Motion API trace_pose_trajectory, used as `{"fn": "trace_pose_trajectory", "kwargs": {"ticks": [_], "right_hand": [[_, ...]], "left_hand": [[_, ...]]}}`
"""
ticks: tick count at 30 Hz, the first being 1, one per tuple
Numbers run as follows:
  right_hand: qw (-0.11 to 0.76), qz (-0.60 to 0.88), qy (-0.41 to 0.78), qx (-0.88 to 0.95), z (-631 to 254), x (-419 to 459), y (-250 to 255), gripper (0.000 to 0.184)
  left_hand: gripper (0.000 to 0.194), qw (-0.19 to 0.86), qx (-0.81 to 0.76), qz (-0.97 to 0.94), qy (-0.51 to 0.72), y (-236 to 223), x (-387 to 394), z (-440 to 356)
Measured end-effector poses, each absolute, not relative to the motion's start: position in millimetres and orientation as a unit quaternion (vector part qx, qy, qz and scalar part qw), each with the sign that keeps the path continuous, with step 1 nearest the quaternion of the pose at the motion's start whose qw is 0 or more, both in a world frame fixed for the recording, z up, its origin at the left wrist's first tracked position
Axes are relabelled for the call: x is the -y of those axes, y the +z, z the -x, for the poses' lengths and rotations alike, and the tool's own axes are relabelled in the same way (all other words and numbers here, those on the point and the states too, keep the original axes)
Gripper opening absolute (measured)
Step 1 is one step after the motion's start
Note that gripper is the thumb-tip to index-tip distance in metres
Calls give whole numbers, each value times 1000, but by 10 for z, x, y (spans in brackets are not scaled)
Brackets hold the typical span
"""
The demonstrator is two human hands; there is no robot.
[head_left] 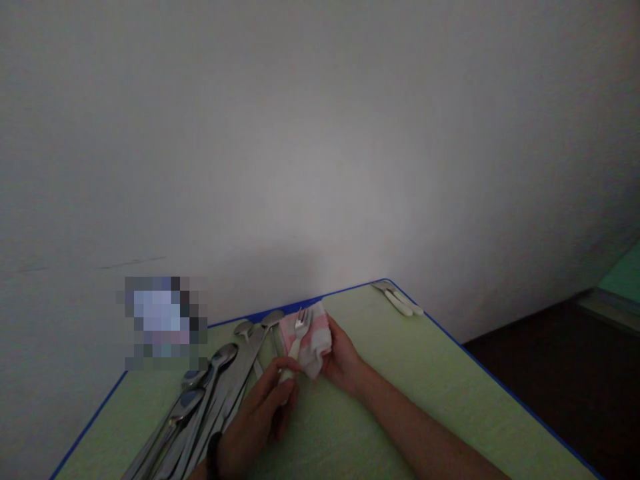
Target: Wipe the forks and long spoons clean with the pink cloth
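My left hand is closed around the white handle of a fork, whose metal tines point up and away from me. Behind the fork, a pink and white cloth lies draped in my right hand. The right fingers are mostly hidden under the cloth, and the fork head rests against it. Left of my left hand is a pile of metal spoons and other cutlery, with handles toward me. At the far right corner lie white-handled forks, side by side.
The light green table has a blue edge and stands against a grey-white wall. A blurred-out object is at the table's far left. Dark floor shows beyond the right edge.
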State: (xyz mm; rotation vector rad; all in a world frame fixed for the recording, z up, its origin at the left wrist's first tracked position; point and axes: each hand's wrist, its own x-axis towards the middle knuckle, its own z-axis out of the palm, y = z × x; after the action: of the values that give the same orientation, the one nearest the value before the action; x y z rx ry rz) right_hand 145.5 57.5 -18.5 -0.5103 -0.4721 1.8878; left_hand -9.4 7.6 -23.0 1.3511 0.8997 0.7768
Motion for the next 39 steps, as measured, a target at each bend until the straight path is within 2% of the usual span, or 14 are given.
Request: {"fn": "trace_pose_trajectory", "kwargs": {"ticks": [6, 12, 19, 28, 39], "right_hand": [[605, 248, 743, 145, -1464, -612, -216, 25], [582, 225, 762, 174, -1476, -599, -189, 24], [543, 256, 777, 192, -1458, -575, -188, 24], [602, 266, 736, 156, -1466, -628, -255, 17], [558, 266, 766, 177, -1479, -563, -140, 16]], "left_hand": [[43, 622, -405, -578, 338, -191, -61, 98], [48, 568, -435, -626, 310, -277, -94, 117], [46, 594, -421, -616, 301, -197, -70, 112], [41, 611, -385, -626, 296, -150, -47, 100], [38, 609, -388, -634, 277, -154, -25, 114]]}}
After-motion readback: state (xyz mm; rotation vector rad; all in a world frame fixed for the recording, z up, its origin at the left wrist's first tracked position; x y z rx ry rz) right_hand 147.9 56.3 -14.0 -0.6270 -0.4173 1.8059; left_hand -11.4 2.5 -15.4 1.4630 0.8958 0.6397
